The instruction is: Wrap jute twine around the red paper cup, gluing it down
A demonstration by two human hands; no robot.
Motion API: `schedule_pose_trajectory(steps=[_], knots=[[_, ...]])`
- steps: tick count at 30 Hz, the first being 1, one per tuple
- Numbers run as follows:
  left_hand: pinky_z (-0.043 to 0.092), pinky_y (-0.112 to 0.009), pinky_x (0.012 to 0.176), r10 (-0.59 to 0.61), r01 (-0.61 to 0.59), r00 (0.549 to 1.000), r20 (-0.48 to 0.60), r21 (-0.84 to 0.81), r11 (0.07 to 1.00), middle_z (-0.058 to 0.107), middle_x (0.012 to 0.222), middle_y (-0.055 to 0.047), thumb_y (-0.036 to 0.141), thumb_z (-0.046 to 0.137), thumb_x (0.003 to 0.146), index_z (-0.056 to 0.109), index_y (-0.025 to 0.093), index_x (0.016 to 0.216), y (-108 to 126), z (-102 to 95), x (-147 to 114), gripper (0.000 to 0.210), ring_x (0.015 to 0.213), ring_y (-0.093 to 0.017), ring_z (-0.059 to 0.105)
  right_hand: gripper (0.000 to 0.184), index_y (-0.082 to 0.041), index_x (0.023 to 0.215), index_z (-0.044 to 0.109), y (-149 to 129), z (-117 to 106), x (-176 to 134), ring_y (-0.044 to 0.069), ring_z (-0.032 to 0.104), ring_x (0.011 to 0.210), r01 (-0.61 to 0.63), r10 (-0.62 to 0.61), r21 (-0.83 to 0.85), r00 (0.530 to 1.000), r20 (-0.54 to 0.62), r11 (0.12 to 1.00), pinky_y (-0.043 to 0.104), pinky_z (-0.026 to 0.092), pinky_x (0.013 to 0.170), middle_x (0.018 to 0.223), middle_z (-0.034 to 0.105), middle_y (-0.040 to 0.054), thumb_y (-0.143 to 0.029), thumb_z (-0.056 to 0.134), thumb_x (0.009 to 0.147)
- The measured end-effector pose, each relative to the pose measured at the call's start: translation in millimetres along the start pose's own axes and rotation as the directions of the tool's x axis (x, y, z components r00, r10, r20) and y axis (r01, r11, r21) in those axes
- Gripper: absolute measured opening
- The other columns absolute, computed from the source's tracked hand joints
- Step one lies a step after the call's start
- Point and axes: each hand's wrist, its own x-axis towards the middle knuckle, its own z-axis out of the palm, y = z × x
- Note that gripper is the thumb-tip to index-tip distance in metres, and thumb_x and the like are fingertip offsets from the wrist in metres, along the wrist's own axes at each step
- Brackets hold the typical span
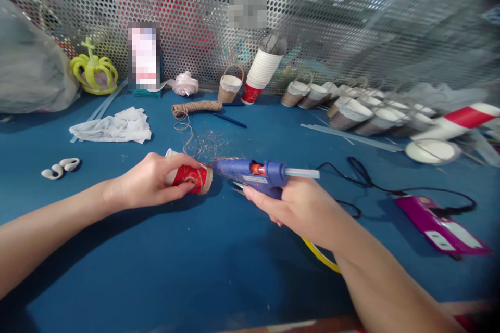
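My left hand grips a red paper cup tipped on its side, its base end facing right. Twine is wound around that end, and a strand leads back to a twine bundle. In my right hand is a blue hot glue gun with a clear glue stick poking out of its back. The gun's nozzle is close to the twine-wrapped end of the cup; whether they touch I cannot tell. Pointed metal tips, perhaps of scissors, show beneath the gun, partly hidden by my right hand.
A purple power strip with a black cord lies at right. Several twine-covered cups with handles stand at the back right. A stack of paper cups, a phone and a yellow crown-like piece line the mesh partition.
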Motion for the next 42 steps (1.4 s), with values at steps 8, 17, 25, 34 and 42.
schedule_pose_trajectory(steps=[8,17,25,34,42], knots=[[0.046,-0.019,0.060,0.012,-0.012,1.000,-0.006,-0.013,1.000,0.070,0.091,-0.004,0.030,0.053,0.083,0.057,0.017,0.110,1,0.0,0,0.030,0.065,-0.012,0.063,0.030,-0.022,0.051,0.039,2,0,-1,0.008,0.042,0.033,-0.021,0.020,0.027,1.000,0.015,0.999,0.022,0.036,0.036,0.036,0.045,-0.0068,-0.025,0.051,0.078],[0.046,-0.018,0.059,-0.012,0.012,1.000,0.012,-0.007,1.000,0.070,0.085,-0.002,0.030,0.053,0.083,0.057,0.018,0.111,1,-1.5,1,0.030,0.060,-0.010,0.062,0.026,-0.023,0.054,0.040,2,-2,-2,0.009,0.041,0.034,0.008,-0.008,0.017,1.000,0.023,1.000,0.023,0.037,0.037,0.037,0.045,-0.0068,-0.027,0.051,0.078],[0.045,-0.017,0.058,-0.010,0.010,1.000,0.003,0.004,1.000,0.069,0.082,0.000,0.029,0.055,0.083,0.057,0.018,0.111,3,-1.8,2,0.030,0.058,-0.009,0.061,0.030,-0.022,0.051,0.039,2,-1,-8,0.008,0.041,0.034,0.048,-0.048,-0.060,0.999,-0.008,0.997,0.022,0.037,0.039,0.038,0.045,-0.0064,-0.026,0.052,0.078],[0.046,-0.019,0.060,-0.062,0.063,0.998,-0.025,0.022,0.998,0.070,0.081,0.000,0.031,0.054,0.082,0.058,0.018,0.108,3,-1.4,2,0.030,0.062,-0.011,0.062,0.030,-0.021,0.053,0.040,2,-3,-14,0.008,0.039,0.036,0.084,-0.085,-0.101,0.996,-0.004,0.991,0.021,0.036,0.038,0.043,0.045,-0.0054,-0.028,0.051,0.080],[0.047,-0.018,0.061,-0.048,0.049,0.998,-0.039,0.011,0.999,0.070,0.081,0.000,0.031,0.054,0.082,0.058,0.017,0.108,0,0.3,1,0.030,0.064,-0.011,0.063,0.028,-0.021,0.053,0.042,2,-2,-11,0.009,0.041,0.038,0.079,-0.079,-0.078,0.997,-0.006,0.994,0.022,0.037,0.042,0.043,0.046,-0.0052,-0.027,0.050,0.079]])
